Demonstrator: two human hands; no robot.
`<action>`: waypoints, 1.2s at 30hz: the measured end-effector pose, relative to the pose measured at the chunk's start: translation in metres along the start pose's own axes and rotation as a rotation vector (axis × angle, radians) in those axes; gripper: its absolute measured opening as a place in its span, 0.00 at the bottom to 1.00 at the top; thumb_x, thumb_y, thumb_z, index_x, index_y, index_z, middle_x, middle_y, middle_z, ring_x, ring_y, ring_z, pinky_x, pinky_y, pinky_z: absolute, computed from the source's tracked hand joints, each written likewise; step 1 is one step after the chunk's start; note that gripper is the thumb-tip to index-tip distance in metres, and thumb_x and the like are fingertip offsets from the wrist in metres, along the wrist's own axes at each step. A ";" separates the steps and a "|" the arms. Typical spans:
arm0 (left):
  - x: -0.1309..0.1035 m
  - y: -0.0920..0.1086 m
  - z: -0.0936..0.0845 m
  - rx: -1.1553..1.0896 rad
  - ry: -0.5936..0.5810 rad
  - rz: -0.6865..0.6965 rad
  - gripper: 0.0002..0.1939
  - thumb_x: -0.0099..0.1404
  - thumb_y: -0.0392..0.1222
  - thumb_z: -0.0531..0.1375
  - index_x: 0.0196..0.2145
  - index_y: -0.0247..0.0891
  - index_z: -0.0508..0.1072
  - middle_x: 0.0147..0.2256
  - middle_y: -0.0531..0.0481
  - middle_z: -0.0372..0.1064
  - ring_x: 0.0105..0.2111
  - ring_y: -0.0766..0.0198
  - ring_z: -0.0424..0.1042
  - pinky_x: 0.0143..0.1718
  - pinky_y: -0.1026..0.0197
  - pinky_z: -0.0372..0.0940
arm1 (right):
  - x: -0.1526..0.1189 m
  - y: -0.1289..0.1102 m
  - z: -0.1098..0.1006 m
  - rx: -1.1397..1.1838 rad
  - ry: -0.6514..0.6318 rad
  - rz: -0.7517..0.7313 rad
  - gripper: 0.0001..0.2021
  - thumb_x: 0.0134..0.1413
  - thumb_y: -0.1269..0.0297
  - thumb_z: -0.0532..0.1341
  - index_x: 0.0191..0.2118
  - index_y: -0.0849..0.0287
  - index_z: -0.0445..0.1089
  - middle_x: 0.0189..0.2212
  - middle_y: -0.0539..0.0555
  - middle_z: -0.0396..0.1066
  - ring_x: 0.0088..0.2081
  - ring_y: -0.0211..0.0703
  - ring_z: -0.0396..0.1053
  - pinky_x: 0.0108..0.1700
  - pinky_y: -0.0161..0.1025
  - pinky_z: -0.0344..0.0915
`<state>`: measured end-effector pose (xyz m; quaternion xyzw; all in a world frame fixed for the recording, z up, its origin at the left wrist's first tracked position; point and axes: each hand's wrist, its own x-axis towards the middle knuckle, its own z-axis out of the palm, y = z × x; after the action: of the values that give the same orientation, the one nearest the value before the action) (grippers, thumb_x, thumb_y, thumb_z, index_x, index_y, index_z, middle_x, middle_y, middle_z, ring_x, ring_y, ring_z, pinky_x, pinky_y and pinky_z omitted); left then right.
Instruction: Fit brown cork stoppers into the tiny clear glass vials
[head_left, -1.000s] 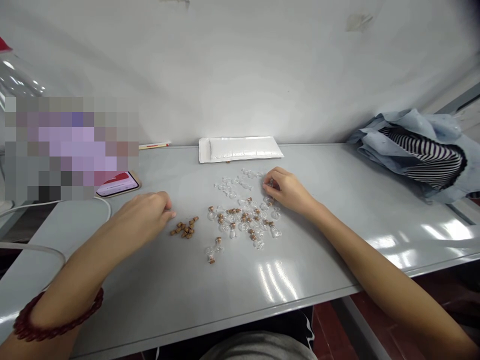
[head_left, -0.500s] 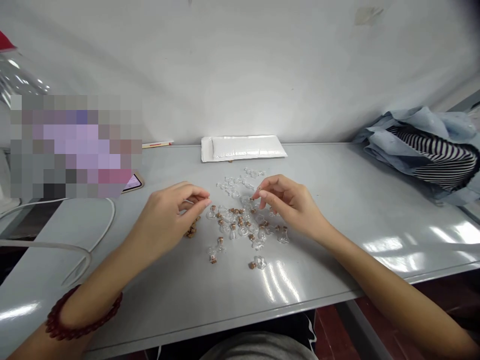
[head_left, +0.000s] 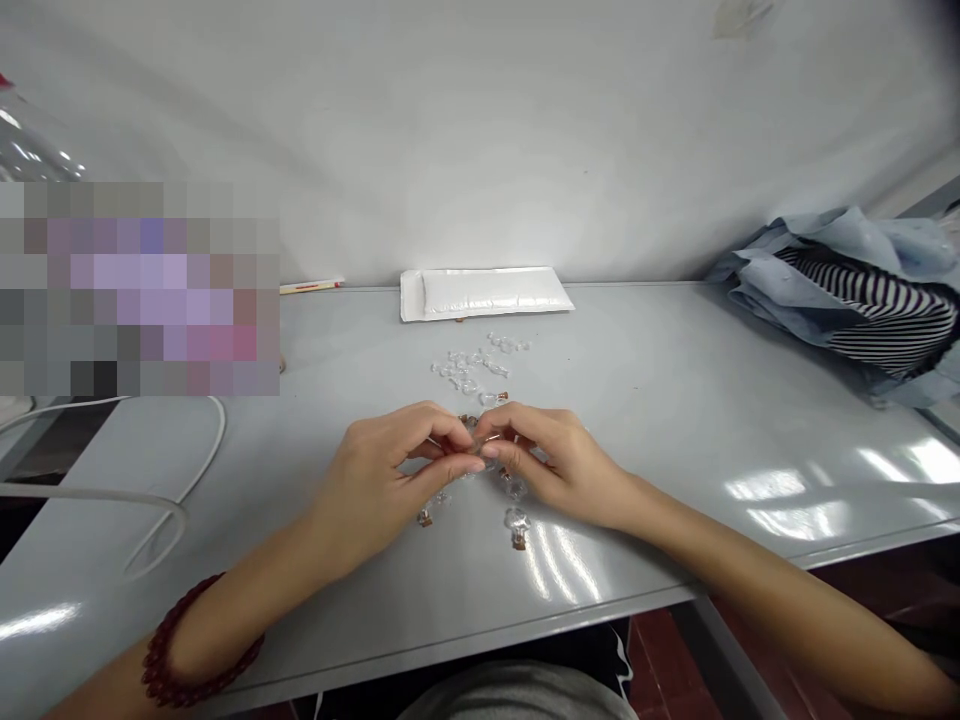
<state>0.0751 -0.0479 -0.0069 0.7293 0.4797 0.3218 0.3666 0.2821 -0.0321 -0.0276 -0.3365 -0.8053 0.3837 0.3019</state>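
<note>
My left hand [head_left: 390, 475] and my right hand [head_left: 566, 465] meet above the scattered small glass bottles, fingertips almost touching. Between the right thumb and fingers is a small clear glass bottle [head_left: 489, 438], mostly covered. The left thumb and fingers are pinched against its end; whatever they hold is too small to make out. Behind the hands lies a corked bottle [head_left: 493, 398] on its side, and farther back are several clear bottles [head_left: 465, 368] with no corks visible. Nearer the front edge lie another corked bottle [head_left: 517, 525] and one partly hidden by the left hand.
A white padded envelope [head_left: 495, 292] lies against the wall on the grey table [head_left: 660, 380]. A blue cloth bundle with striped lining [head_left: 862, 300] is at the right. White cables [head_left: 180, 510] run along the left, below a blurred-out area.
Both hands have come together at the middle, the right moving left and down, the left moving right. They now cover many of the corked bottles. The front corked bottle has turned.
</note>
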 end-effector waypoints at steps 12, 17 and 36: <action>-0.004 -0.014 0.013 0.051 0.030 0.109 0.12 0.62 0.45 0.65 0.24 0.40 0.73 0.24 0.57 0.72 0.23 0.70 0.67 0.24 0.68 0.61 | -0.005 0.004 0.010 0.043 0.012 -0.182 0.11 0.66 0.74 0.51 0.37 0.61 0.70 0.24 0.48 0.67 0.25 0.33 0.63 0.30 0.32 0.63; -0.002 -0.017 0.016 0.150 0.066 0.130 0.19 0.65 0.52 0.63 0.21 0.39 0.71 0.20 0.57 0.69 0.20 0.71 0.63 0.24 0.67 0.60 | -0.003 0.006 0.008 0.090 -0.003 -0.124 0.11 0.64 0.76 0.52 0.36 0.63 0.71 0.19 0.45 0.64 0.22 0.31 0.64 0.31 0.31 0.64; 0.019 -0.049 -0.048 0.384 -0.302 -0.339 0.09 0.60 0.48 0.59 0.33 0.43 0.76 0.23 0.55 0.75 0.24 0.63 0.71 0.27 0.63 0.64 | 0.009 0.047 -0.035 -0.274 0.131 -0.047 0.09 0.66 0.63 0.57 0.43 0.58 0.74 0.42 0.57 0.74 0.45 0.45 0.71 0.48 0.45 0.68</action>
<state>0.0193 -0.0057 -0.0210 0.7345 0.5867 0.0473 0.3378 0.3170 0.0122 -0.0459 -0.3797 -0.8363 0.2405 0.3139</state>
